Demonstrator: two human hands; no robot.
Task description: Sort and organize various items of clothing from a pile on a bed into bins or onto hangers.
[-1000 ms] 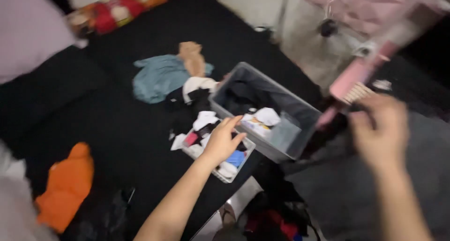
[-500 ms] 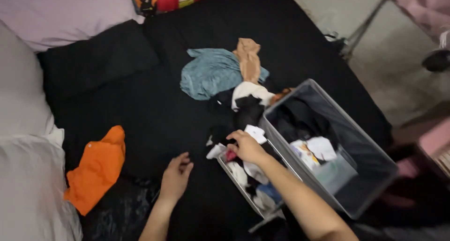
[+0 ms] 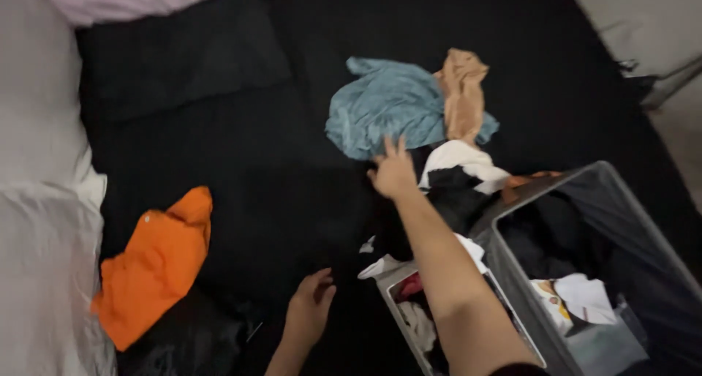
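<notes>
The person's right hand [image 3: 393, 173] is reaching across the black bedspread [image 3: 241, 164], fingers spread and unclenched, grasping nothing; its fingertips are touching the lower edge of the crumpled teal garment [image 3: 387, 105], which is lying at twelve o'clock from the hand. A tan garment [image 3: 462, 91] is draping over the teal one's right side, at about one o'clock from the hand. A white-and-black bundle of clothes [image 3: 457, 175] is lying just beside the hand at three o'clock. The left hand [image 3: 310, 309] is resting low on the bedspread, fingers loosely curled and holding nothing, well apart from the teal garment, which is lying at about one o'clock from it. A small white bin of socks [image 3: 409, 310] is sitting at three o'clock from the left hand, under the right forearm. A large grey bin [image 3: 585, 178] holding dark clothes is standing at five o'clock from the right hand. An orange garment [image 3: 150, 262] is lying at nine o'clock from the left hand.
</notes>
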